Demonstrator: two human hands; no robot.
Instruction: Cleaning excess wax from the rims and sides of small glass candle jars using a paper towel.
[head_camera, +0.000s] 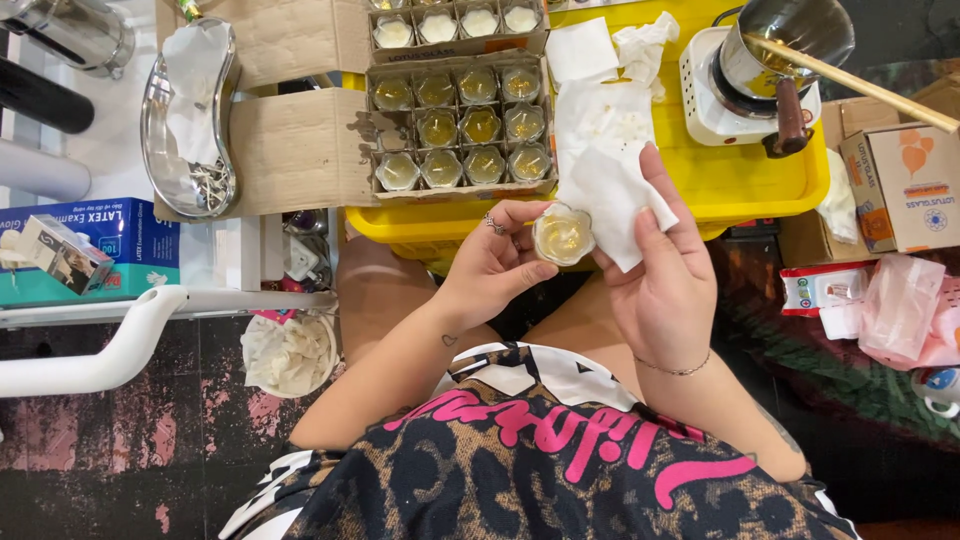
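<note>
While the left hand (490, 265) pinches a small glass jar (563, 234) by its rim and side, the right hand (665, 275) is clamped on a white paper towel (610, 185) pressed against the jar's right edge. That jar sits between the two hands, just below the front lip of the yellow tray (740, 185) and above the person's lap. It is one small, clear, roundish jar, open at the top, holding a pale yellow translucent fill with a glossy surface.

One cardboard box with dividers (460, 125) rests on the tray and holds eleven similar jars in three rows: four, three, four, with amber to pale fills. Behind it a second box (455, 22) shows four jars with whitish fill. One small white hotplate (712, 95) carries one metal pot (790, 40) with a brown handle, and one wooden stick (860, 88) lies across the pot. One kidney-shaped steel dish (190, 120) sits at the far left, one blue glove box (125, 240) below it, and one round container of crumpled tissues (290, 352) stands on the floor
</note>
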